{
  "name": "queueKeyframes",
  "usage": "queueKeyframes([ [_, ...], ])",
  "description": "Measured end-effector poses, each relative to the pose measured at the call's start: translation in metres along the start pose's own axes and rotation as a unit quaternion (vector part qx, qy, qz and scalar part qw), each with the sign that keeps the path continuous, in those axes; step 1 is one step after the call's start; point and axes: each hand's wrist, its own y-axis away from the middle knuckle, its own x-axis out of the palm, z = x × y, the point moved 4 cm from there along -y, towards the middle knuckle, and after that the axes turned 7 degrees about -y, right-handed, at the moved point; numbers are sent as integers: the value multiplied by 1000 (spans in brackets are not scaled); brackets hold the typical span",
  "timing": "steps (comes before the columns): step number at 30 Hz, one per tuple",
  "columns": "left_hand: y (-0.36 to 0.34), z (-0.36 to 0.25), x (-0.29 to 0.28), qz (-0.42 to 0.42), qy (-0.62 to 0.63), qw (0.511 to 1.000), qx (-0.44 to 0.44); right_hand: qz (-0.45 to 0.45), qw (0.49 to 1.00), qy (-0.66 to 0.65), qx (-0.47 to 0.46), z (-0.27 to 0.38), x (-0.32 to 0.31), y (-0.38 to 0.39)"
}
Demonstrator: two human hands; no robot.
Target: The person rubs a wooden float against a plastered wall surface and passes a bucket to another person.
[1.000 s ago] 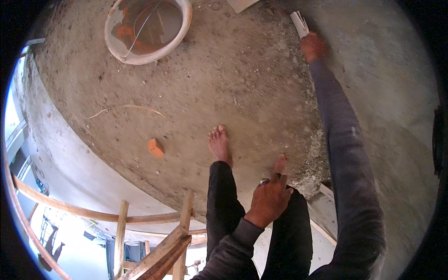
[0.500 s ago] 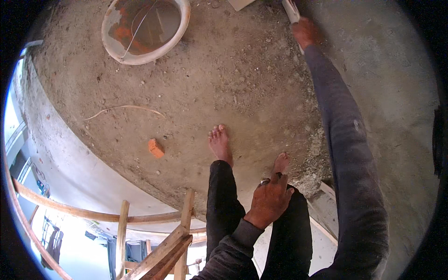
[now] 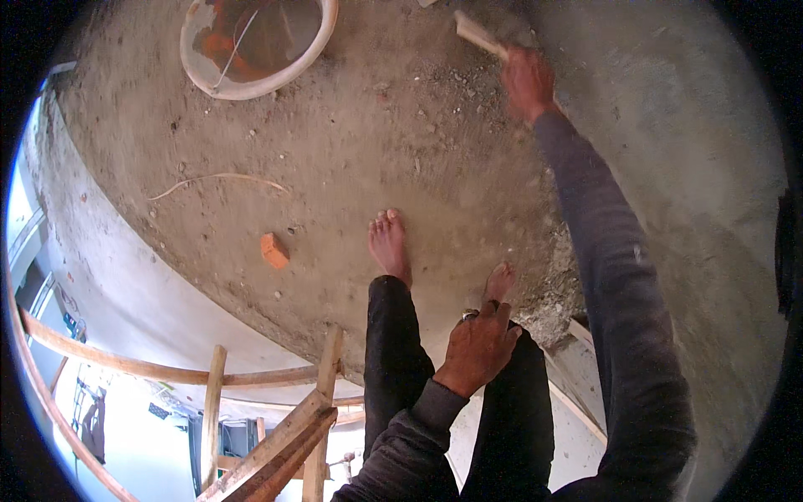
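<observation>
My right hand (image 3: 529, 84), at the far end of my outstretched arm, is closed round a short pale wooden strip (image 3: 478, 35). The strip's free end points to the far left, over loose grit beside the smooth grey cement surface (image 3: 686, 167). How far the strip runs on under my palm is hidden. My left hand (image 3: 478, 351) lies over my right knee, fingers stretched forward, thumb apart, with a ring on one finger. Nothing shows in it, though its underside is hidden.
A pale round basin (image 3: 191, 63) holding murky water, with a thin stick across it, stands far left. An orange brick piece (image 3: 273, 251) and a thin curved strip (image 3: 219, 176) lie on the dirty floor. Wooden rails (image 3: 276, 443) cross the lower left. My bare feet stand mid-view.
My right hand has drawn nearer and a little left. The wooden strip has swung from pointing away to pointing left. My left hand stays on the knee.
</observation>
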Motion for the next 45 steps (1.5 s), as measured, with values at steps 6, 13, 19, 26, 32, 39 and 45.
queueKeyframes([
  [6,4,0,3,1,5,1000,-8,-25,994,71,-80,20,36,25],
  [13,6,6,7,-34,14,999,0,259,959,23,-111,44,47,141],
  [19,11,7,13,-74,30,997,7,45,999,2,-7,-5,32,80],
  [26,9,-1,15,-47,18,999,0,20,996,62,-68,16,65,125],
  [32,9,9,21,-79,7,997,7,165,984,-55,-35,34,50,186],
  [39,11,5,24,-99,9,995,28,29,999,8,-25,8,36,129],
  [45,9,8,22,-66,5,998,2,118,990,23,-75,36,53,206],
])
